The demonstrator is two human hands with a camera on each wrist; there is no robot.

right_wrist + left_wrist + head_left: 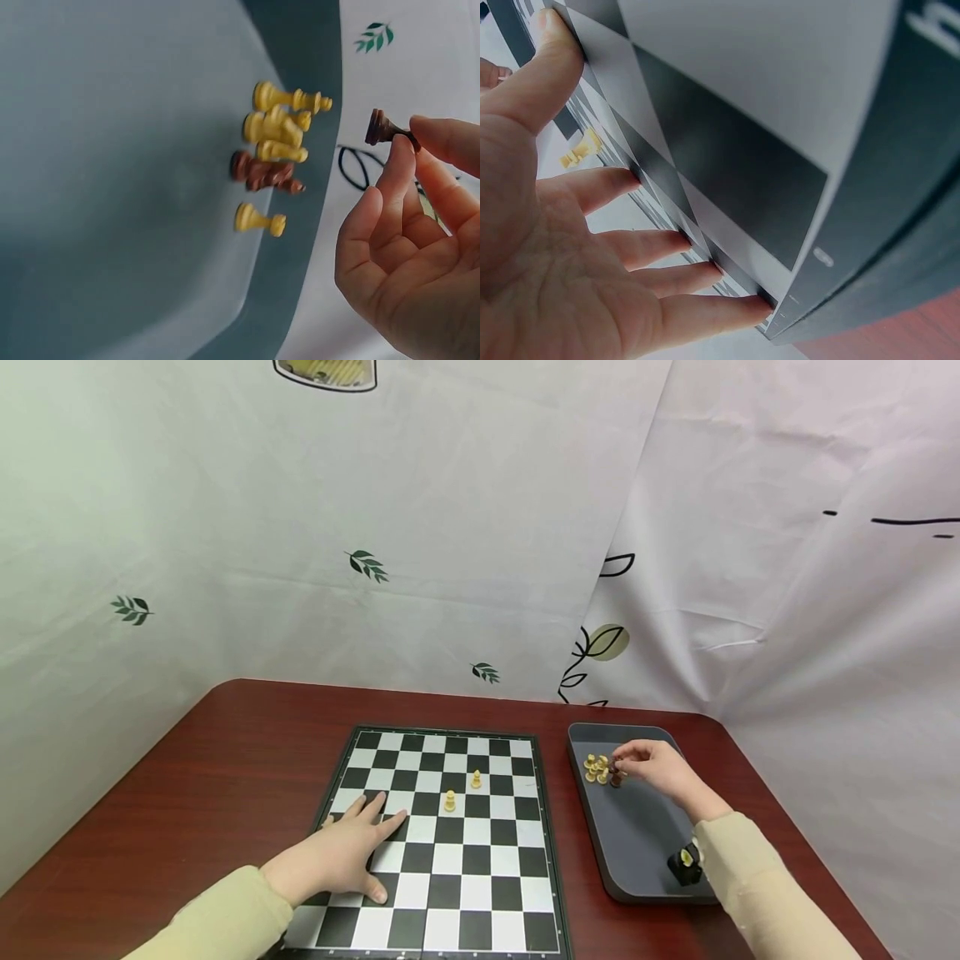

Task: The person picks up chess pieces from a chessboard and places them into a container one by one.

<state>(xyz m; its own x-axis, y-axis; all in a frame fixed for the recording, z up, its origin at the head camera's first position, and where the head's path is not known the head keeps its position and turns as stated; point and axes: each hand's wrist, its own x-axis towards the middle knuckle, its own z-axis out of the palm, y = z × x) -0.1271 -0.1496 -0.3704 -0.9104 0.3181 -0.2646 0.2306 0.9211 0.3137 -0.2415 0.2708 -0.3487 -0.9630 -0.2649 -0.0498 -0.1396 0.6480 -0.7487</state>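
Observation:
My left hand (pixel 345 852) lies with its fingers spread on the black-and-white chessboard (pixel 447 860). In the left wrist view its fingertips touch the squares near one edge. Two yellow pawns stand on the board: one pawn (pixel 450 801) just beyond that hand, the other pawn (pixel 476 779) farther back. Over the far end of a grey tray, my right hand (pixel 663 770) pinches a small dark brown chess piece (pixel 390 131) between thumb and fingers; its top is hidden. Below it in the tray stand several yellow pieces (pixel 281 127) and brown ones (pixel 262 171).
The grey tray (pixel 637 843) stands right of the board on a dark red table (pixel 187 793). A black blocky object (pixel 685 866) with a yellow spot shows beside the right cuff. White cloth (pixel 450 527) with leaf prints hangs behind the table.

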